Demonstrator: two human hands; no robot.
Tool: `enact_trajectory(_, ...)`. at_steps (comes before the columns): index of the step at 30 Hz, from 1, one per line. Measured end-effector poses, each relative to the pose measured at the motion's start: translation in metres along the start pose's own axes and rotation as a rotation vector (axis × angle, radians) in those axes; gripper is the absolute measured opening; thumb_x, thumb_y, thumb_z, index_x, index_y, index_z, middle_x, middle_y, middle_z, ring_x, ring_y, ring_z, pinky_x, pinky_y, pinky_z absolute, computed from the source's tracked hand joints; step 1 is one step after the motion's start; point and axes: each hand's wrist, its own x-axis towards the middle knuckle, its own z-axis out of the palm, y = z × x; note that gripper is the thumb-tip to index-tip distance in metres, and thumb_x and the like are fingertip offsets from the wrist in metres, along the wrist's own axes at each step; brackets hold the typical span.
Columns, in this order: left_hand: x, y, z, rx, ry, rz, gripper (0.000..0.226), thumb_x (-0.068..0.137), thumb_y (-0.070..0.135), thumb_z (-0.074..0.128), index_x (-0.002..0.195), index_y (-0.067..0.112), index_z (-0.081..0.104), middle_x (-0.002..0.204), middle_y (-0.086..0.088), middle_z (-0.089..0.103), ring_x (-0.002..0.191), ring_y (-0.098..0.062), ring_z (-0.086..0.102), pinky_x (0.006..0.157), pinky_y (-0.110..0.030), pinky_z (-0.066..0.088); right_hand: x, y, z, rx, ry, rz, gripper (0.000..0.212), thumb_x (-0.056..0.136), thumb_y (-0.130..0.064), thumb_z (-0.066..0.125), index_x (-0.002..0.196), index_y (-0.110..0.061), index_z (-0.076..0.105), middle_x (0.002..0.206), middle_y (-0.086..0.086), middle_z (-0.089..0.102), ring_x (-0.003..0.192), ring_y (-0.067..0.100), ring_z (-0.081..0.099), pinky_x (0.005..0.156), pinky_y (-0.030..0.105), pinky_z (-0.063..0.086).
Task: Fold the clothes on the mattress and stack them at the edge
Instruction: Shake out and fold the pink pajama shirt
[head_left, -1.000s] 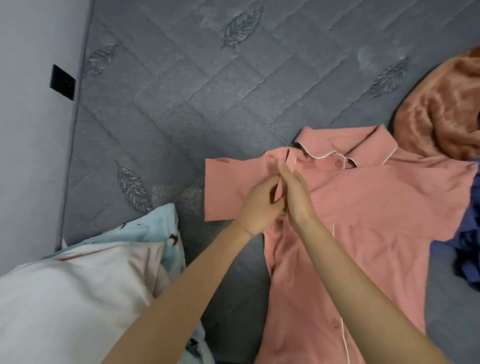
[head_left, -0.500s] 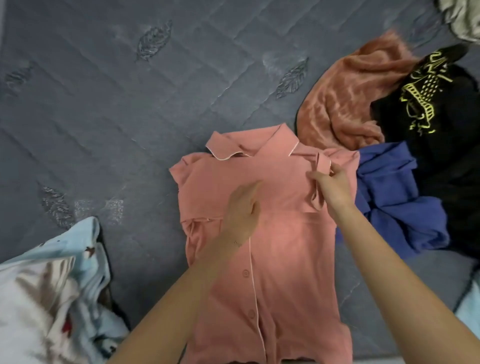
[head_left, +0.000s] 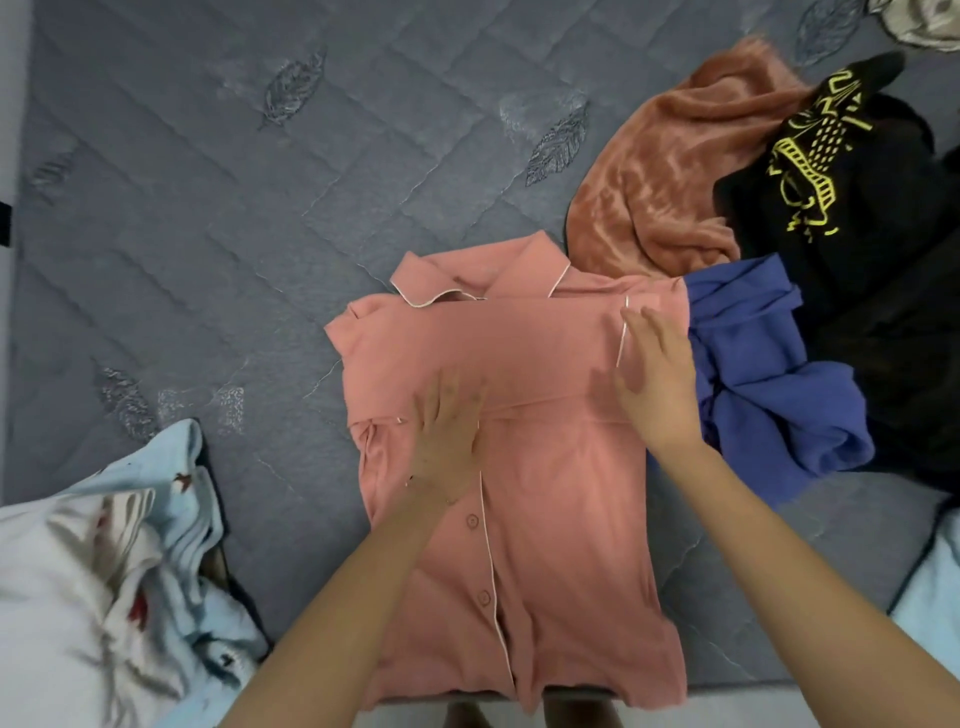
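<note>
Your left hand (head_left: 449, 436) lies flat with straight fingers on the chest of the pink button shirt (head_left: 545, 545), beside the white piping of the placket, and it grasps nothing. Your right hand (head_left: 654, 374) is a little farther and to the right, also released, with fingers stretched out over the folded-in sleeve near the right shoulder. It is blurred, so I cannot tell if the palm presses the cloth or is just above it. The shirt is front up on the grey quilted mattress (head_left: 208, 208). Its hem reaches the near edge, its collar points away from you, and both sleeves are turned in across the chest, so the outline is a narrow rectangle. At your near left, a crumpled light blue and white printed cloth (head_left: 104, 571) lies apart from the shirt. Just beside the right side of the shirt, and touching it, lies a crumpled blue garment (head_left: 769, 374). Behind this, near the collar, you see a rust-coloured fleece garment (head_left: 670, 176) in a heap. To the right of the fleece lies a black garment with a yellow print (head_left: 857, 208), and it overlaps the blue one. In the far right corner a pale cloth (head_left: 924, 21) shows only partly.
</note>
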Motion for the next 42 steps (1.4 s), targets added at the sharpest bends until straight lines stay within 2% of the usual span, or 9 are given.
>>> enact_trajectory(5, -0.05, -0.031, 0.017, 0.086, -0.077, -0.086, 0.057, 0.1, 0.027, 0.036, 0.153, 0.029, 0.014, 0.161, -0.005, -0.011, 0.147, -0.026, -0.017, 0.117, -0.044, -0.015, -0.073, 0.008, 0.029, -0.135, -0.153, -0.061, 0.06, 0.083, -0.016, 0.071, 0.138, -0.01, 0.05, 0.143, 0.017, 0.045, 0.136, 0.037, 0.037, 0.11, 0.052, 0.03)
enact_trajectory(10, -0.121, -0.065, 0.043, 0.002, -0.194, -0.163, 0.061, 0.101, 0.022, 0.036, 0.152, 0.035, 0.004, 0.16, -0.002, -0.017, 0.146, -0.021, -0.019, 0.118, -0.046, -0.007, -0.161, 0.033, 0.057, -0.348, -0.481, 0.129, 0.063, 0.095, -0.042, 0.051, 0.151, -0.028, 0.025, 0.161, -0.001, 0.008, 0.149, 0.021, 0.001, 0.117, 0.042, -0.004)
enact_trajectory(18, -0.229, -0.093, 0.09, -0.156, -0.346, -0.275, 0.068, 0.098, 0.022, 0.047, 0.151, 0.04, 0.01, 0.159, -0.002, -0.013, 0.146, -0.027, -0.002, 0.116, -0.05, 0.02, -0.267, 0.044, 0.075, -0.492, -0.669, 0.305, 0.071, 0.095, -0.043, 0.046, 0.153, -0.033, 0.006, 0.161, 0.003, -0.016, 0.148, 0.027, -0.008, 0.118, 0.053, 0.0)
enact_trajectory(21, -0.251, -0.088, 0.108, -0.211, -0.231, -0.299, 0.066, 0.096, 0.018, 0.05, 0.153, 0.025, 0.017, 0.155, -0.012, 0.012, 0.137, -0.031, 0.021, 0.11, -0.044, 0.029, -0.295, 0.045, 0.076, -0.431, -0.595, 0.306, 0.067, 0.096, -0.039, 0.046, 0.153, -0.031, 0.011, 0.162, 0.003, -0.007, 0.148, 0.027, 0.002, 0.119, 0.051, 0.003)
enact_trajectory(25, -0.263, -0.076, 0.12, -0.703, 0.05, -0.596, 0.065, 0.089, 0.007, 0.06, 0.143, 0.008, 0.024, 0.135, -0.014, 0.046, 0.118, -0.029, 0.05, 0.095, -0.037, 0.042, -0.313, 0.052, 0.07, -0.35, -0.303, 0.431, 0.065, 0.098, -0.037, 0.047, 0.153, -0.022, 0.017, 0.161, 0.005, 0.008, 0.146, 0.027, 0.011, 0.116, 0.045, 0.014)
enact_trajectory(29, -0.267, -0.078, 0.128, -0.785, -0.026, -0.861, 0.046, 0.087, 0.015, 0.064, 0.125, -0.002, 0.046, 0.12, -0.018, 0.059, 0.1, -0.026, 0.057, 0.079, -0.028, 0.04, -0.313, 0.07, 0.059, -0.308, -0.317, 0.654, 0.075, 0.095, -0.035, 0.053, 0.153, -0.013, 0.012, 0.155, 0.015, 0.022, 0.14, 0.032, 0.023, 0.111, 0.047, 0.022)
enact_trajectory(34, -0.271, -0.064, 0.123, -0.908, 0.04, -0.779, 0.016, 0.087, 0.006, 0.056, 0.102, 0.006, 0.061, 0.102, -0.012, 0.066, 0.097, -0.031, 0.062, 0.08, -0.03, 0.045, -0.296, 0.087, 0.046, -0.055, -0.414, 0.71, 0.053, 0.087, -0.02, 0.067, 0.131, 0.001, 0.046, 0.123, 0.021, 0.057, 0.116, 0.038, 0.053, 0.092, 0.04, 0.041)
enact_trajectory(38, -0.265, -0.037, 0.11, -1.168, 0.118, -0.636, 0.03, 0.098, 0.002, 0.044, 0.128, 0.0, 0.044, 0.123, -0.018, 0.056, 0.107, -0.033, 0.054, 0.101, -0.055, 0.042, -0.286, 0.083, 0.041, 0.174, -0.491, 0.751, 0.026, 0.084, -0.011, 0.068, 0.108, -0.001, 0.067, 0.093, 0.01, 0.062, 0.089, 0.024, 0.058, 0.074, 0.03, 0.043)
enact_trajectory(42, -0.239, -0.013, 0.086, -1.353, 0.194, -0.645, 0.03, 0.103, 0.012, 0.037, 0.132, 0.017, 0.037, 0.103, -0.007, 0.057, 0.086, -0.021, 0.056, 0.078, -0.043, 0.057, -0.262, 0.058, 0.032, 0.682, -0.562, 0.835, 0.016, 0.093, -0.008, 0.057, 0.107, -0.012, 0.062, 0.097, 0.008, 0.068, 0.077, 0.016, 0.064, 0.065, 0.028, 0.051)
